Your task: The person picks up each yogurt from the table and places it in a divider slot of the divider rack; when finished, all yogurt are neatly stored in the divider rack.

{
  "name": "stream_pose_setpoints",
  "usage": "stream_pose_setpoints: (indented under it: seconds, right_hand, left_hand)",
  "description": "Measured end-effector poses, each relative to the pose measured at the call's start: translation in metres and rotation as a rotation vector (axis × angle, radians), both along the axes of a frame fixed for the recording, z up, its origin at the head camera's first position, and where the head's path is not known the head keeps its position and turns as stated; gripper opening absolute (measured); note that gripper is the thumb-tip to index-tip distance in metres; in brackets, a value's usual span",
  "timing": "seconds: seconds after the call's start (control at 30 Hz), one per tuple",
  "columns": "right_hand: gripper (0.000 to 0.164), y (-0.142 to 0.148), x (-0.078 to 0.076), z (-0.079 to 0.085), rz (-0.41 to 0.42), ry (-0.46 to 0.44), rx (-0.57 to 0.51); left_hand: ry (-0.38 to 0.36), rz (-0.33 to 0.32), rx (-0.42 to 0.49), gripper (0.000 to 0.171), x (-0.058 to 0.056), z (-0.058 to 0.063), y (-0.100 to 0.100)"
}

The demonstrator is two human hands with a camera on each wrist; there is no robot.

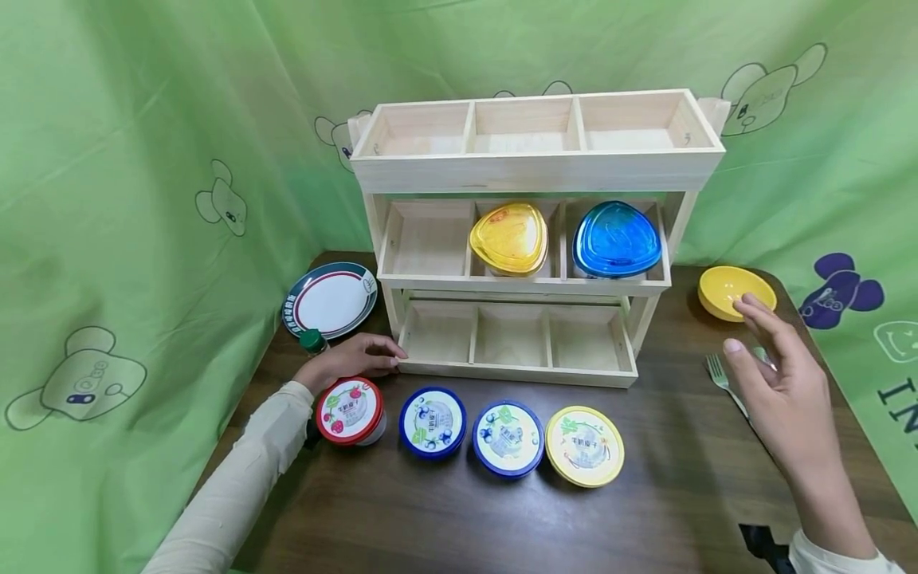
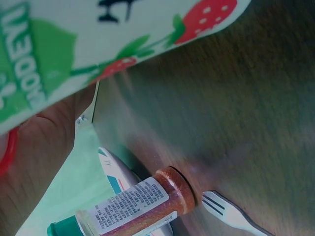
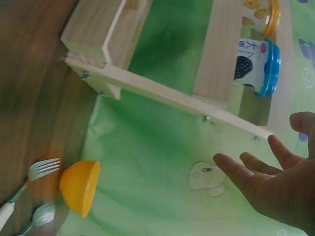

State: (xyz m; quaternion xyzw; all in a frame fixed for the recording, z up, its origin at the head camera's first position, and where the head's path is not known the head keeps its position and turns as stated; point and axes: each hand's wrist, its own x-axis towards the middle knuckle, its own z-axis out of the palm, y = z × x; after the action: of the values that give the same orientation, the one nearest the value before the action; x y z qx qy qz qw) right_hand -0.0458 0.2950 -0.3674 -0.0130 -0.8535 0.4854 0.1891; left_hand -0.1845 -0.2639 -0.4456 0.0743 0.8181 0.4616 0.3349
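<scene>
My left hand (image 1: 358, 356) lies at the lower left corner of the wooden three-tier shelf (image 1: 516, 371), fingertips at the corner of its bottom tray. I cannot tell whether they press on it. Just in front of that hand stands a red-lidded jar (image 1: 350, 410); its strawberry label (image 2: 113, 44) fills the top of the left wrist view. Behind the forearm is a green-capped spice bottle (image 2: 133, 206). My right hand (image 1: 785, 383) hovers on the right with fingers spread and nothing in them, above a fork (image 1: 727, 383) and near a yellow bowl (image 1: 735, 291).
Two blue-lidded jars (image 1: 433, 422) (image 1: 508, 439) and a yellow-lidded jar (image 1: 584, 446) stand in a row before the shelf. Its middle tier holds a yellow-lidded container (image 1: 511, 237) and a blue-lidded container (image 1: 617, 239). A rimmed plate (image 1: 331, 299) lies left; a spoon (image 3: 43, 215) lies right.
</scene>
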Motion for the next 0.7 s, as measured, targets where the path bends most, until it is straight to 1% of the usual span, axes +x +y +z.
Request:
stream_pose_setpoints:
  seconds: [0.17,0.27,0.37,0.47,0.6,0.7]
  right_hand:
    - [0.059,0.007,0.006,-0.008,-0.023,-0.063,0.002]
    - [0.061,0.01,0.01,-0.016,-0.025,-0.086,-0.026]
    - [0.062,0.012,0.015,-0.029,-0.019,-0.101,-0.041]
    - [0.061,0.011,0.021,-0.043,-0.002,-0.097,-0.059]
    - [0.057,0.003,0.029,-0.063,0.03,-0.087,-0.058]
    - [0.055,-0.004,0.035,-0.074,0.05,-0.106,-0.063]
  left_hand:
    - [-0.001,0.012,0.008,0.028,0.001,-0.001,0.0]
    - [-0.003,0.014,0.006,0.028,0.001,-0.002,0.0]
    - [0.001,0.015,-0.002,0.027,0.0,-0.004,-0.001]
    - [0.001,0.021,-0.01,0.027,0.0,-0.003,-0.001]
    - [-0.016,0.041,-0.005,0.027,0.002,-0.002,-0.001]
    - [-0.016,0.042,0.003,0.027,0.001,-0.003,0.0]
